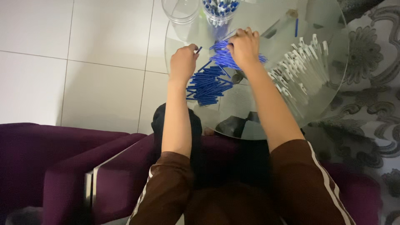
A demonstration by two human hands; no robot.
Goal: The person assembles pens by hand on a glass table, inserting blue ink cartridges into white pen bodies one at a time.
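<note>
We see a heap of thin blue sticks (208,83), perhaps pen refills or caps, lying on a round glass table (333,66), spread from the middle of the top toward its left edge. Our left hand (183,62) sits at the far left of the heap, curled closed, pinching one short blue stick (198,49) that pokes out past the fingers. Our right hand (243,46) rests at the far end of the heap with its fingers bent down over a bundle of the blue sticks; it appears to be grasping them, though the blur makes the grip hard to read.

To the right of the heap, a row of clear pen barrels (300,71) with white ends fans across the glass. A single blue stick (296,27) lies apart at the far side of the table. At the far edge stands a clear cup (218,10) filled with blue-and-white pens, and just left of it another clear cup (180,14).

The table stands over white floor tiles (83,62) on the left and a patterned grey rug (371,83) on the right. Nearest us are brown sleeves (166,187) with white stripes, and a purple armchair (54,166).
</note>
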